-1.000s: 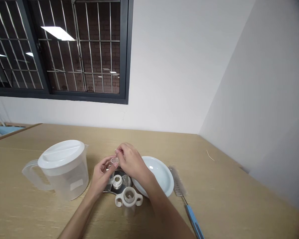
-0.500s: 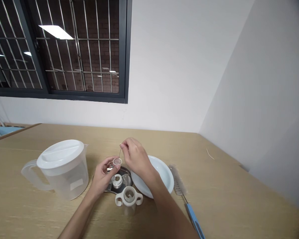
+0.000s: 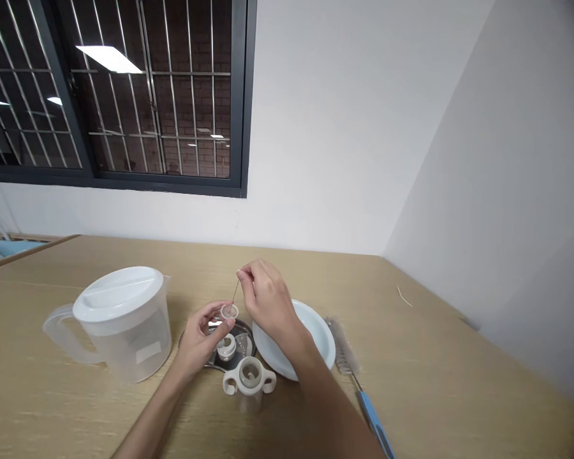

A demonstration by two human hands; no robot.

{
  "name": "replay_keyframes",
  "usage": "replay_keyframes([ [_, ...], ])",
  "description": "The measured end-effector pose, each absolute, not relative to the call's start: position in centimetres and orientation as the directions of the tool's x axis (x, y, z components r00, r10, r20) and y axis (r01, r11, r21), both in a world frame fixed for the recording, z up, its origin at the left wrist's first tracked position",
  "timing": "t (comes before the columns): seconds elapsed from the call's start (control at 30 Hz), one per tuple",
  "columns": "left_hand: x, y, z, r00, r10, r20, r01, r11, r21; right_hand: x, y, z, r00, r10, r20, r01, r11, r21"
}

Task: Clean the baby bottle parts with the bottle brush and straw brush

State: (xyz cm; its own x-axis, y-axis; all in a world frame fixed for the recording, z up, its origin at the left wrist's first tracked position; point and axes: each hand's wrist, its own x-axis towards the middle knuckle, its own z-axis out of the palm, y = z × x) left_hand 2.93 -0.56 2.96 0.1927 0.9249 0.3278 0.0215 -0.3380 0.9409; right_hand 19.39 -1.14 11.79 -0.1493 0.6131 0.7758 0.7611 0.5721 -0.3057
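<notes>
Between the thumb and fingers of my left hand [image 3: 196, 344] is a small translucent bottle nipple [image 3: 229, 312] with a pale rim, its open side turned up. My right hand [image 3: 269, 299] is above it to the right, pinching a thin wire-like cleaning brush [image 3: 235, 292] whose lower end reaches into the nipple. Under my left hand lies a dark shiny metal tray [image 3: 216, 364]. On it are a white collar ring [image 3: 226, 349] and a clear dome-like cover [image 3: 243, 345]. In front of the tray stands an uncapped two-handled baby bottle [image 3: 250, 390].
A lidded clear pitcher [image 3: 134, 341] stands to the left. A pale blue-white plate [image 3: 319, 330] lies partly under my right forearm. Beside it is a bottle brush [image 3: 345, 354] with a blue handle. A white strip [image 3: 404, 296] lies farther right, near the wall.
My right hand has shifted slightly up and right with the thin brush, which leans more. The nipple in my left hand has moved a little right; the whole view has shifted slightly.
</notes>
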Motion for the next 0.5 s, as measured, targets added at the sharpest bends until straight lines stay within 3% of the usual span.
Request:
replay_keyframes([
  [0.5,2.92,-0.8,3.3,0.206,0.928,0.311,0.047,-0.327,0.944,20.13,-1.3,12.25,-0.119,0.622,0.774,0.761,0.557,-0.332],
])
